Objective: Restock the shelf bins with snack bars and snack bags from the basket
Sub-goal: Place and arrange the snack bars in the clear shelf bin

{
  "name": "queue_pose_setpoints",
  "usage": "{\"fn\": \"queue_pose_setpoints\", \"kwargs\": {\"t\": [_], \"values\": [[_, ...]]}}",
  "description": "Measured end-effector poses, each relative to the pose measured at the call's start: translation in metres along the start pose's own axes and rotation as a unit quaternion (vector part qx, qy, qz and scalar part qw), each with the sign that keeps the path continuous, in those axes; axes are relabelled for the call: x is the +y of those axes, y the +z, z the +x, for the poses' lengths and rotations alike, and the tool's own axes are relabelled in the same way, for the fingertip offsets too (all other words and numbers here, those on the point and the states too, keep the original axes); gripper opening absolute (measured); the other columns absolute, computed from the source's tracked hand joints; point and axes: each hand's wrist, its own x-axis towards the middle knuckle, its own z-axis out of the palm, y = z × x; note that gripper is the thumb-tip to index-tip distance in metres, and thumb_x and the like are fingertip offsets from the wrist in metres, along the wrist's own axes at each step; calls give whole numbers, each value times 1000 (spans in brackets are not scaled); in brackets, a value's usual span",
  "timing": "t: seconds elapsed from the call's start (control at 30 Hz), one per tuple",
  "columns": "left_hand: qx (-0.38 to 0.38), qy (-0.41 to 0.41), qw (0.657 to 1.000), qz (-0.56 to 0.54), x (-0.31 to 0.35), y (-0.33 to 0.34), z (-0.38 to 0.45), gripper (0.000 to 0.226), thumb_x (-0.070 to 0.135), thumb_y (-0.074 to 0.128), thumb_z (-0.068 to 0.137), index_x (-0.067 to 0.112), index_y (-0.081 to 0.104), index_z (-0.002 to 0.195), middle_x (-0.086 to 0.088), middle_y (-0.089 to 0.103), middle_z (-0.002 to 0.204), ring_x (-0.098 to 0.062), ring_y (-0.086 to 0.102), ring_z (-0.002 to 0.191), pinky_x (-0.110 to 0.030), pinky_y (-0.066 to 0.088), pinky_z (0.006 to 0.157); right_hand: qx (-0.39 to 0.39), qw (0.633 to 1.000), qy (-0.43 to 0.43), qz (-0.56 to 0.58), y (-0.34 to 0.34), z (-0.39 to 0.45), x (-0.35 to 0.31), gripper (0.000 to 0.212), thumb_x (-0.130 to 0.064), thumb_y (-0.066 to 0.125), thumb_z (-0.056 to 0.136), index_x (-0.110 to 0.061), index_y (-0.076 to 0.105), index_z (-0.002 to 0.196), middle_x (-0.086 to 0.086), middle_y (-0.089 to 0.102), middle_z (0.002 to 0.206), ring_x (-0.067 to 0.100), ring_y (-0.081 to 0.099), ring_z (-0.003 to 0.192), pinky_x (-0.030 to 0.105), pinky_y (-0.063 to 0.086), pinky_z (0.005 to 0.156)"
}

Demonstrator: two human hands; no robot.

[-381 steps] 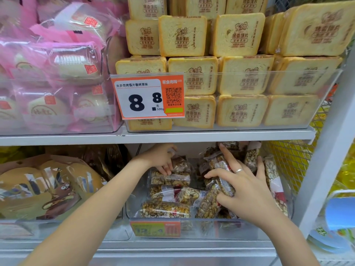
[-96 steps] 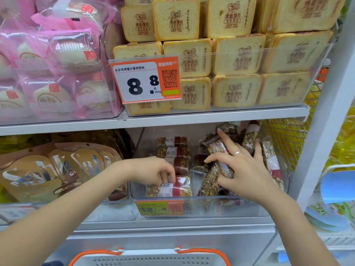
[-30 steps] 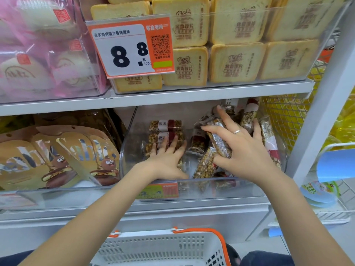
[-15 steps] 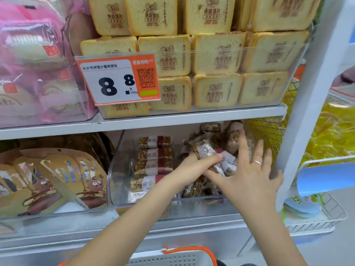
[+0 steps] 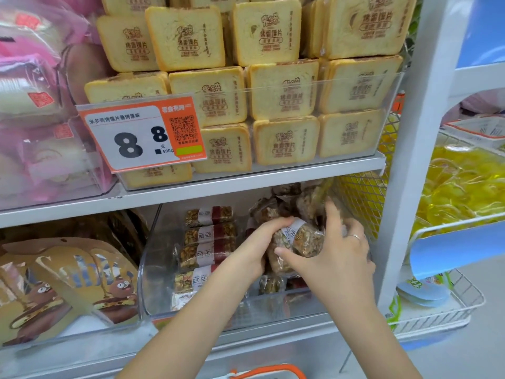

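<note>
Your left hand (image 5: 255, 248) and right hand (image 5: 337, 248) both pinch a snack bar (image 5: 299, 239) over the clear bin (image 5: 153, 283) — lay it flat beside the stacked bars (image 5: 207, 242), label outward.

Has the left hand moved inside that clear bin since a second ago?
Yes. The left hand has left the neat stack of bars and gone right, where it grips a nut bar beside the right hand.

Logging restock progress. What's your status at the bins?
Both hands, left and right, gripping one bar inside the bin. Stacked bars beside. Nothing blocking.
</note>
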Motion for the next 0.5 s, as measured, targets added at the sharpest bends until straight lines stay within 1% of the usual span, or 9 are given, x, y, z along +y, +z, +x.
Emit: {"fn": "queue_pose_setpoints", "kwargs": {"t": [0.07,0.13,0.17,0.23,0.3,0.33,0.37,0.43,0.5], "values": [[6,-2,999,-31,0,-2,0,34,36,72,76,13,73,101,-9,72,103,-25,67,98,-38,52,91,-39,999,34,8,0,0,3,126,-85,59,51,-40,-12,144,14,30,144,35,36,129,53,40,98],[1,5,999,-53,3,-3,-4,27,32,68,81,12,73,99,-10,73,102,-24,68,93,-35,54,86,-68,997,36,31,3,-1,6,130,-86,58,50,-42,-22,142,19,34,142,36,47,121,50,43,96],[0,8,998,-58,3,-2,-8,26,32,67,82,13,73,98,-9,73,100,-23,68,91,-34,54,84,-76,995,31,53,3,-1,6,130,-83,61,51,-43,-24,141,19,33,141,35,50,118,45,44,95],[7,22,999,-48,-1,-4,-13,29,38,70,79,19,73,100,-6,73,103,-21,68,95,-34,54,86,-83,992,11,99,1,-3,4,128,-73,69,56,-43,-19,144,16,31,142,31,51,118,34,43,87],[33,43,998,-26,-1,-6,-20,48,49,79,64,26,71,106,-1,70,111,-20,65,104,-38,51,93,-85,988,-16,128,-3,-5,1,123,-66,73,60,-44,-13,146,11,28,145,26,49,122,29,36,81],[47,58,997,-15,2,-8,-25,58,52,81,57,28,70,108,0,69,112,-19,65,105,-40,50,95,-86,986,-30,141,-5,-5,-2,121,-64,74,61,-45,-10,146,9,25,147,23,46,125,28,34,81],[58,77,995,-2,7,-12,-30,62,53,82,52,28,70,107,1,70,110,-18,66,103,-40,50,95,-87,983,-42,156,-6,-5,-5,119,-64,74,62,-46,-8,146,5,22,150,21,42,129,28,33,82],[75,107,991,28,23,-22,-40,61,52,82,50,25,72,104,0,73,103,-18,68,97,-40,53,91,-87,973,-63,204,-6,-5,-14,116,-63,74,62,-47,-5,146,-3,16,154,16,32,136,29,34,91],[85,115,989,36,38,-34,-49,51,48,81,57,22,73,101,-2,74,99,-19,69,96,-40,53,90,-85,960,-77,256,-4,-4,-25,117,-61,75,62,-43,-2,148,-10,13,156,10,23,139,26,29,98]]}}
